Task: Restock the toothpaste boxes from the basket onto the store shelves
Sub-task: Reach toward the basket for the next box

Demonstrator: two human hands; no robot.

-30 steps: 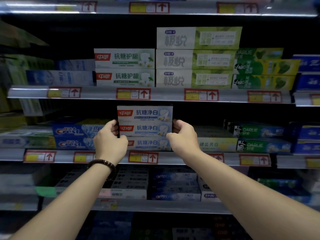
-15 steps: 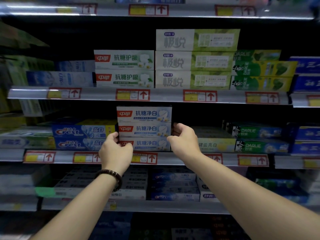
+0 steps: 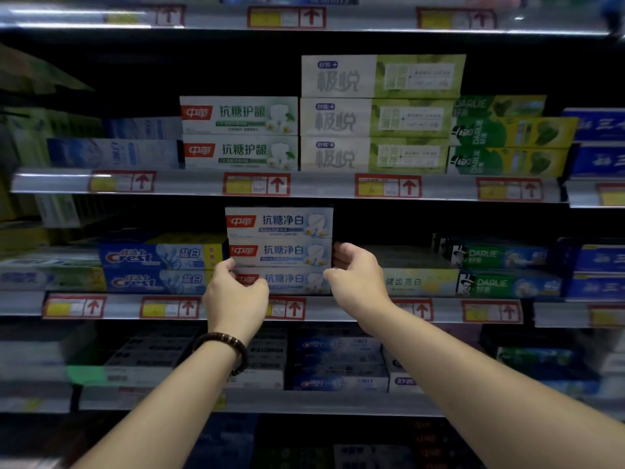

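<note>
Three white-and-blue toothpaste boxes (image 3: 280, 248) with red logos stand stacked on the middle shelf (image 3: 338, 308). My left hand (image 3: 236, 296) grips the left end of the bottom box, thumb across its red logo and fingers curled up to the middle box. My right hand (image 3: 358, 279) cups the stack's right end, curled fingers against the middle box and thumb on the bottom box. The top box is free of both hands. The basket is out of view.
Blue Crest boxes (image 3: 159, 265) sit directly left of the stack, and a yellow-white box (image 3: 419, 282) and green Darlie boxes (image 3: 507, 269) lie to its right. The upper shelf edge (image 3: 304, 186) hangs just above the stack. More stocked shelves run above and below.
Both hands slid down from the middle of the stack's ends to its lower boxes. The stack stayed in place on the shelf.
</note>
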